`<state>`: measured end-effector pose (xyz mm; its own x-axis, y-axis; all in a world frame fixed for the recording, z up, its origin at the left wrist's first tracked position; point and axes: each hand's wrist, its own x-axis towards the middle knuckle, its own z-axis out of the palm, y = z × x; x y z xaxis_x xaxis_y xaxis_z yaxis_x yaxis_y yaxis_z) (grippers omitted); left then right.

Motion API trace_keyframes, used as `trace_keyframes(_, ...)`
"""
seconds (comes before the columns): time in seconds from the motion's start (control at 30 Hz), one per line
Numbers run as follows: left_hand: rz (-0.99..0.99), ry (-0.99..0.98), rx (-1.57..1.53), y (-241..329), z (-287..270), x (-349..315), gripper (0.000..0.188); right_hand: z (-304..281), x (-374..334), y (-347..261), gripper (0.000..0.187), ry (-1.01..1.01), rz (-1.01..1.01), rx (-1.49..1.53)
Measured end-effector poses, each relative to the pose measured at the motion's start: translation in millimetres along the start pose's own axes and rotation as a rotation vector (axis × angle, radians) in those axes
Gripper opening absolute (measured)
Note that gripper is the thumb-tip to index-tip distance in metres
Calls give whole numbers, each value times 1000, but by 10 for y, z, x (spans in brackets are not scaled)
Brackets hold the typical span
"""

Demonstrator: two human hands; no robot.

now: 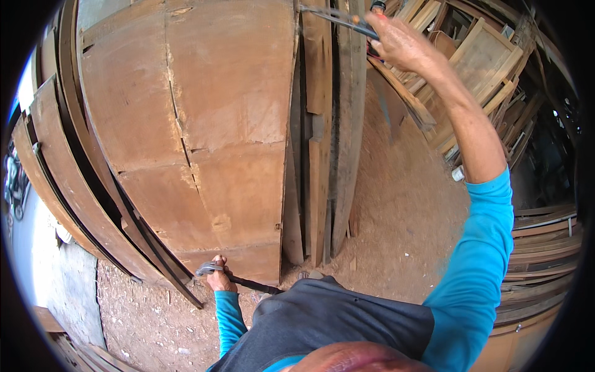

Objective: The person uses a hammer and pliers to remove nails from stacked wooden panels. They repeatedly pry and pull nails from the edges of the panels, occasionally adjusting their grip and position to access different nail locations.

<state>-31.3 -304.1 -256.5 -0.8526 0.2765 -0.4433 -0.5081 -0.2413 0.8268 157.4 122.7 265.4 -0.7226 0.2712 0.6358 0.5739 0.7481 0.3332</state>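
In front of me a large brown wooden panel point(229, 111) stands on edge, with cracked seams running down and across it. My left hand point(220, 280) is closed around a hammer point(257, 286) close to its metal head, beside the panel's lower edge; the dark handle points right toward my body. My right arm reaches up to the far right. There my right hand point(401, 46) grips a long, slim metal tool point(339, 20) with a dark handle. Its tip is at the panel's upper right edge; motion blur hides its exact kind.
Upright wooden boards point(318, 136) stand against the panel's right side. Curved-looking panels point(68, 167) lean at the left. Scrap timber and frames point(477, 74) are heaped at the far right, and stacked boards point(539, 266) lie near my right elbow. Wood chips cover the dirt floor point(403, 204).
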Motion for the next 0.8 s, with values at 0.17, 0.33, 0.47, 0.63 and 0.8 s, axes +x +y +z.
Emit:
trace_keyframes(0.17,8,38,-19,14,116,-136,20,-136,-6,273,29,104,66,56)
trace_keyframes(0.33,-5,24,-24,-27,91,-121,21,-578,218,83,23,618,123,368)
trace_keyframes(0.47,13,36,-31,-30,131,-205,24,-408,105,37,30,39,392,682)
trace_keyframes(0.63,34,53,-45,-116,87,-164,24,222,-283,-254,41,-235,451,904)
trace_keyframes(0.8,38,95,-48,-95,41,-207,22,394,-349,-110,48,-451,351,1133)
